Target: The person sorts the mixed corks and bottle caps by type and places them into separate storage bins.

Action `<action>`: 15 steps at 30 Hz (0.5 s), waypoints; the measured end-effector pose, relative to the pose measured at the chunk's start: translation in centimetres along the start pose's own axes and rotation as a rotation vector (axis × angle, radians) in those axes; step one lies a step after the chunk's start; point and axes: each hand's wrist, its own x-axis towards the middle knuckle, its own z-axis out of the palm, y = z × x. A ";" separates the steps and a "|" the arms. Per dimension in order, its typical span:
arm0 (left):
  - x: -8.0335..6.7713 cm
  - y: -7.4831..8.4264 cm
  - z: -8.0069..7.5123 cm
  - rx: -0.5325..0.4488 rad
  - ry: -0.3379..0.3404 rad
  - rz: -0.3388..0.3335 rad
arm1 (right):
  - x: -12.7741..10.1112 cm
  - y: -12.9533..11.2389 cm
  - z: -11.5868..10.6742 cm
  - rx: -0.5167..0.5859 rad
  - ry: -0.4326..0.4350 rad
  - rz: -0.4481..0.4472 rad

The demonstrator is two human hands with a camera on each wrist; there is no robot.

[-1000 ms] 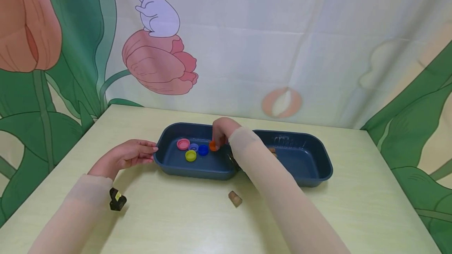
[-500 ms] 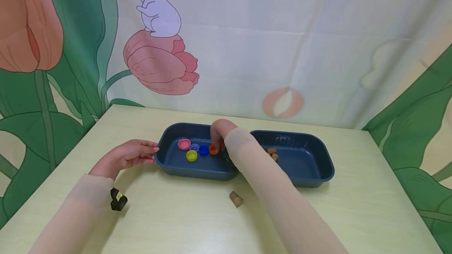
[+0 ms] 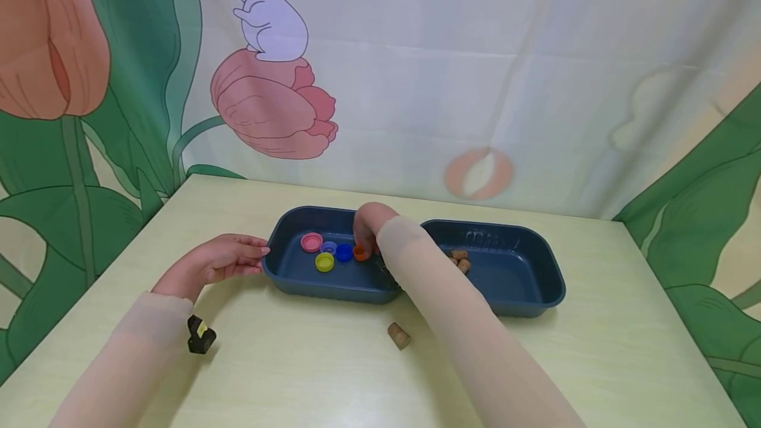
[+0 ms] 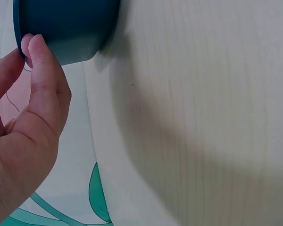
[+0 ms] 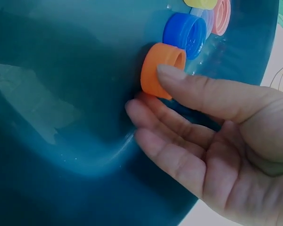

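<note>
An orange cap (image 3: 360, 253) (image 5: 158, 70) lies on the floor of the left dark blue tray (image 3: 333, 292) (image 5: 61, 94), next to a blue cap (image 3: 343, 253) (image 5: 184, 33). My right hand (image 3: 365, 246) (image 5: 148, 87) reaches into that tray and pinches the orange cap between thumb and forefinger tip. Pink (image 3: 311, 242), lilac (image 3: 328, 248) and yellow (image 3: 324, 261) caps lie further left. My left hand (image 3: 258, 253) (image 4: 30, 52) lies on the table, and its straight fingertips touch the left end of the tray (image 4: 70, 28).
A second dark blue tray (image 3: 535, 296) adjoins on the right and holds a few corks (image 3: 459, 259). One cork (image 3: 398, 335) lies on the pale table before the trays. A small black and yellow object (image 3: 200, 335) sits by my left forearm. A printed curtain hangs behind.
My right hand has lowered the orange cap to the tray floor beside the blue cap. The left hand has stayed at the tray's end.
</note>
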 end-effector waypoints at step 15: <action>0.1 -0.2 0.0 0.001 0.004 0.017 | -0.1 0.8 0.1 -0.063 -0.003 -0.139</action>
